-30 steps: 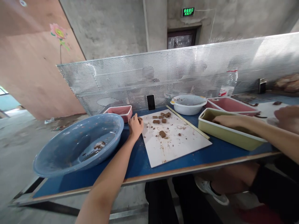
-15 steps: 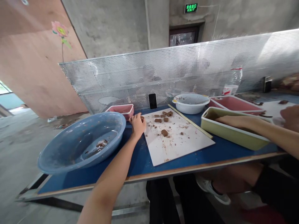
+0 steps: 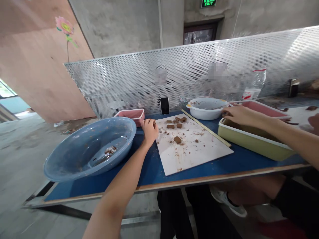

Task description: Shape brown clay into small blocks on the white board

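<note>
My left hand (image 3: 150, 131) is closed at the left edge of a white board (image 3: 196, 156), its fingers curled round a brown lump of clay that is mostly hidden. My right hand (image 3: 236, 114) is over the near-left end of a green bin (image 3: 251, 142), fingers pinched on a small dark brown piece of clay (image 3: 225, 113). On the board lie several short clay pieces (image 3: 170, 126) at the back, a rounder clay lump (image 3: 177, 140) near the middle, and scattered crumbs.
A large blue basin (image 3: 89, 149) stands left, with a small pink bin (image 3: 139, 119) behind it. A wooden strip (image 3: 206, 127) lies along the board's right side. Behind are a phone (image 3: 164, 105), a white basin (image 3: 206, 114), a pink tray (image 3: 271, 111) and a bottle (image 3: 254, 84). Another person's hand (image 3: 314, 122) shows far right.
My right hand has risen out of the green bin and moved left to its rim, with brown clay at the fingertips. My left hand stays at the board's edge. The view has shifted slightly.
</note>
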Demonstrator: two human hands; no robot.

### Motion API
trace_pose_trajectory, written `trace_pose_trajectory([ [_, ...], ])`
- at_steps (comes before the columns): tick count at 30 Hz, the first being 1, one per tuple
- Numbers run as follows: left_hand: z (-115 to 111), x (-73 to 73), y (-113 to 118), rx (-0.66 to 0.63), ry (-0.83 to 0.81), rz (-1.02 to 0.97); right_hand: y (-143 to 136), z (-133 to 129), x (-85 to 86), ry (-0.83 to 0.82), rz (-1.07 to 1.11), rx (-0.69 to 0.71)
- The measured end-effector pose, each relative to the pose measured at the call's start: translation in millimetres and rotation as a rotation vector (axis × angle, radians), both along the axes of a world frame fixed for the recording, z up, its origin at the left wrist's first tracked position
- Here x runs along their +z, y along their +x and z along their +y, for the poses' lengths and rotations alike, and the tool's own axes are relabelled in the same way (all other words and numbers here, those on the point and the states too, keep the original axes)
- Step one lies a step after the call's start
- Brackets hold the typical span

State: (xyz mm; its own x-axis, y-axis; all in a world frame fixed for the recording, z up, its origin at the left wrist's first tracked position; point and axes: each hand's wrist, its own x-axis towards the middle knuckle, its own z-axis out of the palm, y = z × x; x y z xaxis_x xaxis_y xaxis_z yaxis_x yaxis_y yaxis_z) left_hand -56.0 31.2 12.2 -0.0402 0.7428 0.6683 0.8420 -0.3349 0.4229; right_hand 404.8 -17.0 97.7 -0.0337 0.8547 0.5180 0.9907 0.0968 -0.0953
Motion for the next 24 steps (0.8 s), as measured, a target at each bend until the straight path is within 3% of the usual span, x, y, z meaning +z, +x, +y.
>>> trace_pose_trajectory([
  [2,-0.5,1.4,5.5,-0.099,0.001,-0.124,-24.2,2.5,1.2,-0.116,0.071,0.113],
  [4,-2.9,2.9,14.8,-0.201,-0.036,-0.332,-61.7,-1.1,2.3,-0.216,0.299,0.319],
  [9,-17.5,6.1,42.0,-0.531,-0.358,-1.017,-182.2,-13.9,-4.6,-0.271,0.417,0.695],
  [11,-23.3,7.0,48.4,-0.637,-0.476,-1.209,-221.7,-12.5,-13.0,-0.271,0.393,0.770],
  [13,-26.8,8.0,51.4,-0.641,-0.546,-1.346,-249.2,-8.3,-23.7,-0.237,0.402,0.775],
  [17,-29.4,11.5,51.5,-0.598,-0.552,-1.520,-269.8,-0.4,-46.1,-0.117,0.519,0.739],
  [24,-39.1,14.3,51.8,-0.767,-0.664,-1.507,-261.6,4.1,-71.2,0.045,0.583,0.777],
])
